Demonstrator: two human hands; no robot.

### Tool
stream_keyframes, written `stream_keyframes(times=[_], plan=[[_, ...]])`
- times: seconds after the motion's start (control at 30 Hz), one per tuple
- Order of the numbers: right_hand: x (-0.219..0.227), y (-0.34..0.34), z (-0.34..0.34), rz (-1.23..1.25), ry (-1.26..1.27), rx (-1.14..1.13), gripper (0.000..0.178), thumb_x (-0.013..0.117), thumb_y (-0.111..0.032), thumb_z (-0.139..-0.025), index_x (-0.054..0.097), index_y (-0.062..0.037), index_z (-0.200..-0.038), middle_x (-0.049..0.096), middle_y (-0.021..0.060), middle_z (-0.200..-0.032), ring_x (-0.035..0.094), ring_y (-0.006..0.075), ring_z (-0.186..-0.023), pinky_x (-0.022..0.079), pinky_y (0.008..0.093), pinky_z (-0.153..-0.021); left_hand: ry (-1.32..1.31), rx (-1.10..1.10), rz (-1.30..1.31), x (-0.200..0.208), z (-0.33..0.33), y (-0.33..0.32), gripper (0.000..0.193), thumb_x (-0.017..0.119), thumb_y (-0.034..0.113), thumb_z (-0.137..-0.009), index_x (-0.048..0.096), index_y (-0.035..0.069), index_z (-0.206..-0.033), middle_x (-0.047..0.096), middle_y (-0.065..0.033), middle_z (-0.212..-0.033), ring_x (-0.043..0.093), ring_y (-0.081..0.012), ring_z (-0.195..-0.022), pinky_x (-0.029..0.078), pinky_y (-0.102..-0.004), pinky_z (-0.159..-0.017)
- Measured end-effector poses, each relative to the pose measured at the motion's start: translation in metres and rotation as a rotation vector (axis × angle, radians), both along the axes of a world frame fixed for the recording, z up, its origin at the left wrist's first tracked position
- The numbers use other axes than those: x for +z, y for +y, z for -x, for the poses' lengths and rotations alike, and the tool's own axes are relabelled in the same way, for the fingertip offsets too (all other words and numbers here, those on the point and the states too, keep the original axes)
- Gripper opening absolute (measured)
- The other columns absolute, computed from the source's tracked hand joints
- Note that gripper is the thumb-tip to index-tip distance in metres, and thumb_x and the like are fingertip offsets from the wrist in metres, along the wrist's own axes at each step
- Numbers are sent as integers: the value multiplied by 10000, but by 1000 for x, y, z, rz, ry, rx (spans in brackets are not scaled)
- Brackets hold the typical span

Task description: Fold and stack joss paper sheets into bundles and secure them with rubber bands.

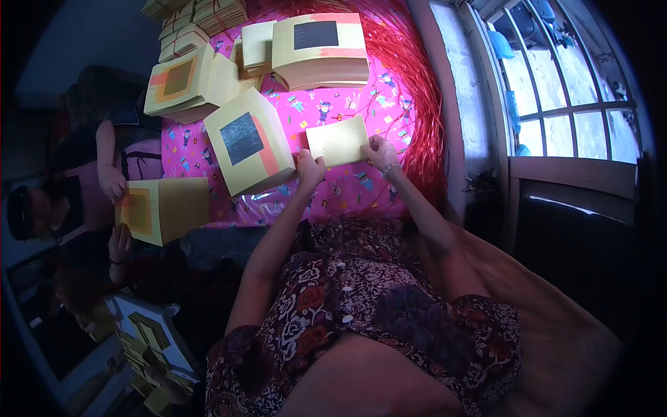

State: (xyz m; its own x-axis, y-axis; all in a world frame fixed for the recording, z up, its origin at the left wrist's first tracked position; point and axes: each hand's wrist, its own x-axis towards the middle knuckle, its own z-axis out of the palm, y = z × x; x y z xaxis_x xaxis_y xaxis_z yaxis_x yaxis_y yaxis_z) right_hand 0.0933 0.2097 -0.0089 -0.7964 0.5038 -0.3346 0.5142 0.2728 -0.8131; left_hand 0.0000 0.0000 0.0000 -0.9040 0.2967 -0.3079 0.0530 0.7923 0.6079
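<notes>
Between my two hands is a small sheaf of pale yellow paper point(338, 141), held just above the pink table cover. My left hand point(310, 167) pinches its near left corner, thumb along the edge. At the right edge, my right hand point(381, 152) closes its fingers on the paper; a bracelet circles that wrist. Close beside my left hand stands a thick, tilted stack of yellow paper point(274, 132) with a dark square and an orange-red band on top. How many sheets I hold cannot be made out.
A bundle of shiny red strips point(422, 132) runs along the table's right side. Farther back stand a large paper stack point(319, 73), another with an orange square point(201, 83), and tied bundles point(219, 14). At left, a co-worker's hands point(111, 182) hold a paper stack point(184, 201). A barred window point(563, 111) is at right.
</notes>
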Motion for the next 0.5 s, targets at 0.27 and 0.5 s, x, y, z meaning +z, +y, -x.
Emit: stream_keyframes(times=[0.27,0.5], plan=[[10,6,1,-133,-61,108,283,676,-287,-767,615,-28,-864,649,132,-754,640,296,-725,497,418,-663,84,-32,140,18,-11,14,404,604,198,-814,411,-80,-1035,498,-304,-1063,559,-431,-969,473,-481,-837],[42,-8,3,-355,-195,72,348,700,-245,-765,547,-33,-994,650,165,-852,643,344,-816,507,440,-719,22,-44,223,25,-20,24,472,623,220,-826,359,-70,-1087,472,-317,-1096,583,-447,-924,511,-497,-746]])
